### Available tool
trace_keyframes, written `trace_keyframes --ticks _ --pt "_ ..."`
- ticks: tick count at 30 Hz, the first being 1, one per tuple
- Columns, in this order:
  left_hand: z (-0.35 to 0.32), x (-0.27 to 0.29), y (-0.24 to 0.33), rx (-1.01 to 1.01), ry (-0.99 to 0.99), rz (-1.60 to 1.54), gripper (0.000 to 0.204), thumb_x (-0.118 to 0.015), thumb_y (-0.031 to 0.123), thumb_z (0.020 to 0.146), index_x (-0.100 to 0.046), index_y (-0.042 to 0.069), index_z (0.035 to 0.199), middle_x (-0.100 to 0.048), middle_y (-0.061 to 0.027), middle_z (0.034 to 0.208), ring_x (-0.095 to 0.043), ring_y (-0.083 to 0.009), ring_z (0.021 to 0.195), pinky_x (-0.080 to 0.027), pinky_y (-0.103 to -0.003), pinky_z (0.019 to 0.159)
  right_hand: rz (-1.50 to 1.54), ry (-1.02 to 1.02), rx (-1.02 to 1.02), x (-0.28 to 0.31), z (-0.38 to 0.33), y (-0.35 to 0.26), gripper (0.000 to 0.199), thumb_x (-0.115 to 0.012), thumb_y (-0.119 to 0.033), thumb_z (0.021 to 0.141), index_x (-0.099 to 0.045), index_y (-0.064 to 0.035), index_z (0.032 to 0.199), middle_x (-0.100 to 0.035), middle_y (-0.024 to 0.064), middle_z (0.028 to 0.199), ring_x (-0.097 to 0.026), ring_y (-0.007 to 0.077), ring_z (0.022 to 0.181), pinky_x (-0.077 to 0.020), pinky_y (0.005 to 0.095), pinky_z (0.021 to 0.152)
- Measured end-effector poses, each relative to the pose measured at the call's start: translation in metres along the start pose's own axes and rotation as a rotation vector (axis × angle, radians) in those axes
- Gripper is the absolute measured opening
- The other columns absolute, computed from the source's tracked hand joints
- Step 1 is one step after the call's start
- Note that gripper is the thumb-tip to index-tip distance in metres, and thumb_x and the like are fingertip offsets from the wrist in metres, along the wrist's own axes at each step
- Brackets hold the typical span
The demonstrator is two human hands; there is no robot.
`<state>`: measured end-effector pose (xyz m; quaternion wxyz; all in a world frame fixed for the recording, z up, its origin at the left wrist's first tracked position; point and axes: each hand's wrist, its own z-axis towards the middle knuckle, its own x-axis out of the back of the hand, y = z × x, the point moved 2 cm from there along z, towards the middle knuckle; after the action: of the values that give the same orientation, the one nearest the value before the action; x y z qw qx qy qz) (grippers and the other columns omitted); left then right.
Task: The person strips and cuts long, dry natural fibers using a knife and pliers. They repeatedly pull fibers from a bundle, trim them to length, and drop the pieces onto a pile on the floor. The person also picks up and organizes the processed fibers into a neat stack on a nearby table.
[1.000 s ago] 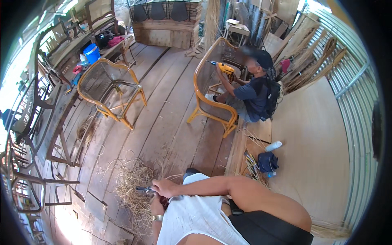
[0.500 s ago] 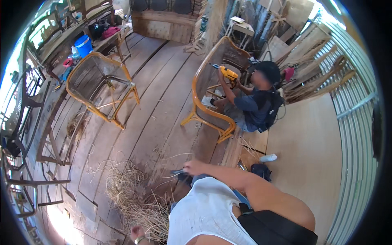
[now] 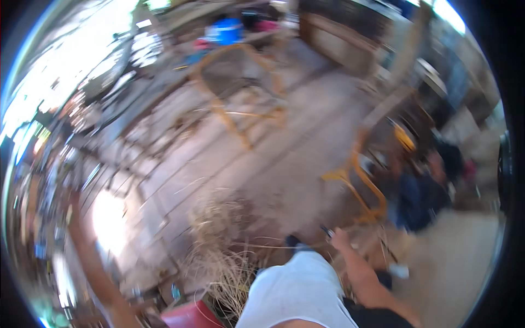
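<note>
My right hand (image 3: 340,239) is closed around a small dark hand tool (image 3: 327,230) that points away from me. Motion blur hides whether it is pliers or cutters. My left arm stretches far out to the left, and my left hand (image 3: 74,209) is smeared, so its fingers do not show. Between my arms, a tangled heap of thin cane strips (image 3: 219,268) covers the floor beside my legs. A red rounded seat (image 3: 191,316) shows at the lower edge.
A cane armchair (image 3: 240,82) stands ahead on the plank floor (image 3: 295,169). At right, a seated person (image 3: 418,191) holds a yellow power drill (image 3: 404,138) by another cane chair (image 3: 363,186). A blue bucket (image 3: 227,31) sits on the far bench.
My view has swung left, shifting the scene rightward. My left arm has risen from the lower edge and reaches out left. My right hand still holds the tool.
</note>
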<state>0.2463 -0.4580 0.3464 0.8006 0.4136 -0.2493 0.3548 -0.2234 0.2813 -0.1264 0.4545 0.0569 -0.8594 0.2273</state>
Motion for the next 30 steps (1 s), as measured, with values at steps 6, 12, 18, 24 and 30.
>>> trace_keyframes --ticks 6,12,18,24,30 --pt "0.015 -0.064 0.184 -0.325 0.098 -0.082 0.037 -0.054 0.029 0.09 -0.051 0.002 0.115 -0.057 -0.0202 0.108 -0.058 -0.032 0.096 -0.047 -0.041 0.082 0.13 0.149 0.189 0.005 -0.017 -0.085 0.023 -0.053 -0.024 0.091 -0.055 -0.0013 0.088 -0.061 0.0253 0.085 -0.058 0.0447 0.081 -0.044 0.0533 0.07" --pt "-0.309 -0.249 0.163 -0.505 -0.951 -0.065 0.045 -0.056 0.03 0.088 -0.048 0.0 0.121 -0.055 -0.0238 0.114 -0.057 -0.035 0.099 -0.047 -0.041 0.085 0.054 0.051 0.77 -0.011 -0.038 -0.178 0.021 -0.053 -0.024 0.091 -0.055 -0.0025 0.091 -0.062 0.0232 0.074 -0.06 0.0445 0.072 -0.0458 0.0535 0.064" --pt "-0.573 -0.281 0.152 -0.04 -1.554 -0.744 0.043 -0.054 0.024 0.086 -0.052 0.0 0.123 -0.064 -0.0178 0.109 -0.061 -0.029 0.098 -0.047 -0.039 0.086 0.025 -0.168 1.011 -0.006 -0.089 -0.244 0.022 -0.057 -0.028 0.09 -0.057 -0.0067 0.095 -0.063 0.0216 0.076 -0.061 0.0434 0.072 -0.0462 0.0529 0.061" --pt "-0.624 -0.243 0.093 -0.146 -1.542 -0.722 0.035 -0.051 0.018 0.082 -0.064 0.001 0.11 -0.068 -0.0188 0.098 -0.063 -0.0295 0.091 -0.047 -0.041 0.082 -0.081 -0.463 1.284 -0.061 -0.075 -0.212 0.028 -0.059 -0.035 0.089 -0.058 -0.009 0.098 -0.064 0.0221 0.078 -0.062 0.0423 0.075 -0.0478 0.051 0.063" --pt "-0.598 -0.232 0.075 -0.265 -1.709 -0.314 0.033 -0.05 0.028 0.087 -0.071 0.005 0.098 -0.07 -0.0146 0.092 -0.067 -0.0291 0.084 -0.049 -0.043 0.072 -0.172 -0.557 1.166 -0.03 -0.112 -0.245 0.031 -0.061 -0.037 0.088 -0.061 -0.0066 0.094 -0.064 0.0225 0.081 -0.063 0.0401 0.08 -0.0487 0.0477 0.068"
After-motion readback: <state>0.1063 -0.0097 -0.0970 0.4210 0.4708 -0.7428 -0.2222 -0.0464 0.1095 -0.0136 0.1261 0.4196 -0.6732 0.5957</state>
